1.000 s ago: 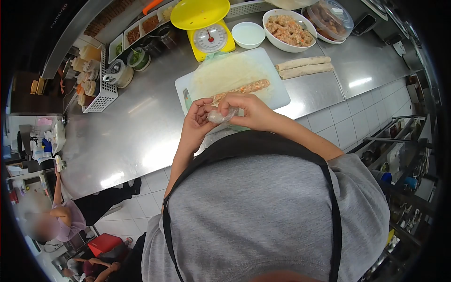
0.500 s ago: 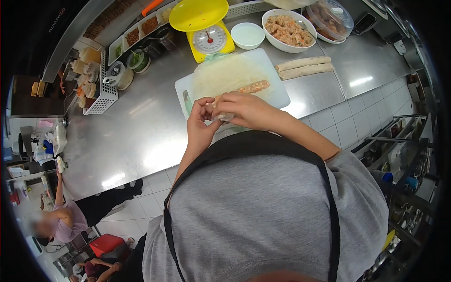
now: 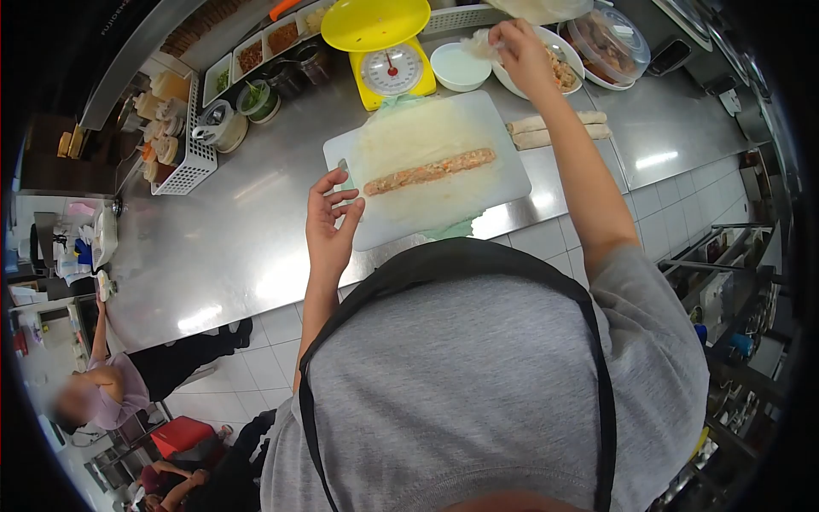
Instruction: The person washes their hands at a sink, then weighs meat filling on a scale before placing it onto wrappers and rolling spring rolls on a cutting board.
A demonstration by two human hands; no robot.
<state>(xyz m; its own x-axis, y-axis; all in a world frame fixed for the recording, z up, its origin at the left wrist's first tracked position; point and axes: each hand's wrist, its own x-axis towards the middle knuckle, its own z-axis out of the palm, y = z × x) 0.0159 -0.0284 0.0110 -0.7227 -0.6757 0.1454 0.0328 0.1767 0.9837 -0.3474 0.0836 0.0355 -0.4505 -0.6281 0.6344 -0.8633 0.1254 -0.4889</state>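
Observation:
My left hand (image 3: 333, 213) is by the left edge of the white cutting board (image 3: 512, 175), fingers apart and nothing in them. On the board lies a thin pale wrapper (image 3: 409, 136) with a long strip of minced filling (image 3: 431, 171) across it. My right hand (image 3: 516, 53) is raised near the filling bowl (image 3: 566, 77), its fingers pinching a crumpled clear plastic piece (image 3: 480, 44). That plastic hangs over the bowl of pale liquid (image 3: 461, 68). Two rolled wraps (image 3: 559, 130) lie right of the board, partly behind my right forearm.
A yellow scale (image 3: 392, 72) stands behind the board. To the left are a white basket of bottles (image 3: 189, 166), a jar of greens (image 3: 258, 101) and ingredient trays (image 3: 250, 57). A lidded container (image 3: 610, 47) is at the back right. A co-worker (image 3: 119, 384) stands at the far left.
My right hand has left the near side of the board and moved up and right with the plastic. My left hand has shifted left and opened. The whole strip of filling now shows.

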